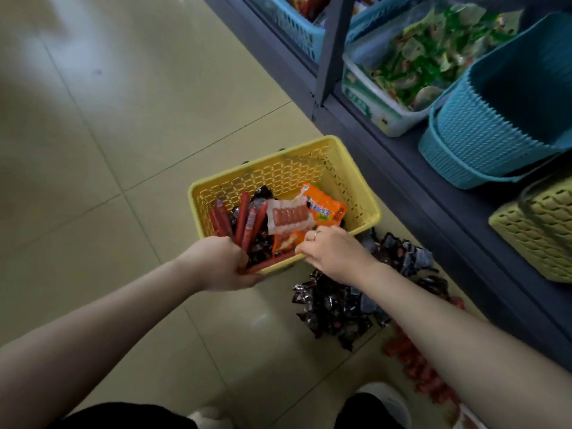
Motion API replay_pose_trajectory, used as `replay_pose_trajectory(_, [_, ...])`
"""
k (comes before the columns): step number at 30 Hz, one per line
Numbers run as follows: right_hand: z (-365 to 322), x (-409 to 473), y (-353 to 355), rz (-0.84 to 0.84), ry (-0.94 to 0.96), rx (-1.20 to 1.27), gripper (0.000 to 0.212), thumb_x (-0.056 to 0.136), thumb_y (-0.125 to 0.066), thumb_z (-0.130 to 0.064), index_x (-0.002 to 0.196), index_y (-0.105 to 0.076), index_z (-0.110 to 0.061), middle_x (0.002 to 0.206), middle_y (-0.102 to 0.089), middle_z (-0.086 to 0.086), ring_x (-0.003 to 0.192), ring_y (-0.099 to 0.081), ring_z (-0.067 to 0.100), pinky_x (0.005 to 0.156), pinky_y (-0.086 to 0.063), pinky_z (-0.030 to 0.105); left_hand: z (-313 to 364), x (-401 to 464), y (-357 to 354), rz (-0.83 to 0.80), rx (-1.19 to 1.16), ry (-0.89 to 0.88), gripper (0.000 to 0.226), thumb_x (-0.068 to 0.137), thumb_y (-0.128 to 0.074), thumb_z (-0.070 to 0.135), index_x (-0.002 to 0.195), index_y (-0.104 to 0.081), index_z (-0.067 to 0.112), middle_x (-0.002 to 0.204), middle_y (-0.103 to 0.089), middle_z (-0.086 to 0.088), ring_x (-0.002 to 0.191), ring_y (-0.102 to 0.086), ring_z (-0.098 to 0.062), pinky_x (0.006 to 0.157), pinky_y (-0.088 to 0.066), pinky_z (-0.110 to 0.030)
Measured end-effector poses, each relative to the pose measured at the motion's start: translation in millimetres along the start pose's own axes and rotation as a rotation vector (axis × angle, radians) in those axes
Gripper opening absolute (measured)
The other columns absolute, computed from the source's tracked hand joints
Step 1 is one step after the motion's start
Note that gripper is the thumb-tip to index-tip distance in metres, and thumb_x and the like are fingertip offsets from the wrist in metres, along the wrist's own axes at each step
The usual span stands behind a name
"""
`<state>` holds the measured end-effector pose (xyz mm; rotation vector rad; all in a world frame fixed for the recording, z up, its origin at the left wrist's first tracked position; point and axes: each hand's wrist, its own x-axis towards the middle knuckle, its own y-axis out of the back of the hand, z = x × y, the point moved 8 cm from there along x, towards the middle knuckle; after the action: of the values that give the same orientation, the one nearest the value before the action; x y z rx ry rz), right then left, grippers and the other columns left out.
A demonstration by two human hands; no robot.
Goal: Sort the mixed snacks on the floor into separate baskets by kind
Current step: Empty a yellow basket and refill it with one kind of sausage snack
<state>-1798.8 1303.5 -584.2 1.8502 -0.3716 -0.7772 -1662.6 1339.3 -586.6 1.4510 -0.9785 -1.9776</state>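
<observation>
A yellow basket [309,162] stands on the floor, holding red sausage sticks [244,218], dark wrappers, orange packets [325,205] and a clear pack of small sausages [288,216]. My left hand [216,264] grips a bunch of the red sausage sticks at the basket's near left corner. My right hand [331,252], with a ring on one finger, reaches over the near rim and pinches an orange packet [286,239]. A pile of dark-wrapped snacks [337,305] lies on the floor under my right forearm. More red sausages [414,363] lie beside it.
A grey shelf [414,187] runs along the right. On it stand a stack of teal baskets [483,134], a pale green basket [538,230], a white bin of green packets [402,66] and light blue baskets [297,29]. Tiled floor [108,119] stretches to the left.
</observation>
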Motion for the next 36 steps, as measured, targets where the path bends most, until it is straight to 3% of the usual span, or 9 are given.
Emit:
replay_pose_trajectory(3, [-26.2,7.0,-1.8,-0.180,0.076,0.207,0.040,0.091,-0.046,-0.052,0.105,-0.064,-0.019,0.103,-0.063,-0.003,0.095,-0.056,0.016,0.081,-0.047,0.034,-18.4,-19.9,-18.9,-0.093,-0.105,0.048,0.051,0.087,-0.038,0.062,0.090,-0.069,0.021,0.082,-0.067,0.005,0.072,-0.064,-0.009,0.068,-0.056,-0.025])
replay_pose_trajectory(5, [-24.2,25.9,10.7,-0.088,0.004,0.458,0.040,0.090,-0.047,-0.052,0.101,-0.065,-0.018,0.099,-0.064,-0.002,0.091,-0.058,0.016,0.077,-0.049,0.035,-28.6,-30.5,-18.3,-0.049,-0.193,0.056,0.040,0.091,-0.040,0.052,0.098,-0.067,0.023,0.089,-0.067,0.007,0.077,-0.065,-0.005,0.070,-0.056,-0.025])
replay_pose_trajectory(8, [-9.0,63.0,5.9,0.024,-0.147,0.449,0.032,0.097,-0.045,-0.030,0.124,-0.054,-0.016,0.124,-0.057,0.004,0.112,-0.054,0.024,0.089,-0.046,0.035,-38.8,-36.1,-7.8,0.113,-0.265,0.036,0.023,0.095,-0.044,0.034,0.102,-0.062,0.022,0.090,-0.066,0.008,0.078,-0.065,-0.003,0.067,-0.056,-0.022])
replay_pose_trajectory(13, [-8.7,87.6,-48.0,-0.253,-0.217,0.273,0.058,0.095,-0.047,-0.011,0.147,-0.023,-0.019,0.152,-0.028,0.009,0.139,-0.025,0.031,0.111,-0.030,0.042,-27.9,-29.9,-13.9,0.149,-0.253,-0.043,0.024,0.096,-0.044,0.028,0.109,-0.062,0.019,0.101,-0.065,0.006,0.088,-0.064,-0.009,0.076,-0.055,-0.025])
replay_pose_trajectory(17, [-12.3,86.2,-38.3,-0.148,-0.136,-0.046,0.038,0.091,-0.051,-0.012,0.128,-0.052,-0.022,0.137,-0.047,0.009,0.128,-0.038,0.031,0.100,-0.036,0.038,-12.1,-14.2,-18.9,0.125,-0.232,-0.100,0.031,0.094,-0.048,0.028,0.124,-0.053,0.024,0.113,-0.057,0.006,0.096,-0.060,-0.014,0.078,-0.054,-0.029])
replay_pose_trajectory(22, [43.0,64.3,9.6,0.172,-0.458,0.315,0.033,0.095,-0.046,-0.028,0.114,-0.058,-0.004,0.120,-0.050,0.016,0.103,-0.055,0.031,0.080,-0.045,0.035,4.3,18.7,-21.7,0.204,-0.080,0.040,0.054,0.091,-0.044,0.049,0.137,-0.035,0.022,0.126,-0.044,-0.002,0.106,-0.054,-0.022,0.078,-0.053,-0.034])
replay_pose_trajectory(26, [46.2,63.0,-0.9,0.005,-0.463,0.268,0.034,0.095,-0.046,-0.024,0.117,-0.056,0.000,0.138,-0.038,0.021,0.118,-0.047,0.033,0.098,-0.043,0.040,3.2,38.3,-46.1,0.085,-0.235,0.207,0.063,0.083,-0.051,0.060,0.132,-0.038,0.022,0.126,-0.050,-0.004,0.103,-0.057,-0.023,0.078,-0.053,-0.036])
replay_pose_trajectory(30, [37.3,69.3,-43.4,-0.244,-0.462,0.098,0.048,0.095,-0.048,-0.016,0.139,-0.034,-0.004,0.155,0.004,0.022,0.143,-0.009,0.037,0.115,-0.018,0.044,1.1,35.0,-55.0,0.089,-0.299,0.238,0.057,0.085,-0.048,0.057,0.129,-0.043,0.020,0.123,-0.054,-0.002,0.104,-0.058,-0.022,0.080,-0.053,-0.037])
replay_pose_trajectory(36, [50.8,78.0,-58.3,-0.206,-0.601,0.323,0.071,0.087,-0.060,-0.018,0.142,-0.014,-0.018,0.135,-0.036,0.023,0.124,-0.038,0.039,0.098,-0.042,0.046,-11.1,20.3,-34.1,0.200,-0.432,0.227,0.019,0.084,-0.060,0.035,0.094,-0.054,0.020,0.086,-0.061,0.003,0.075,-0.061,-0.016,0.065,-0.056,-0.038])
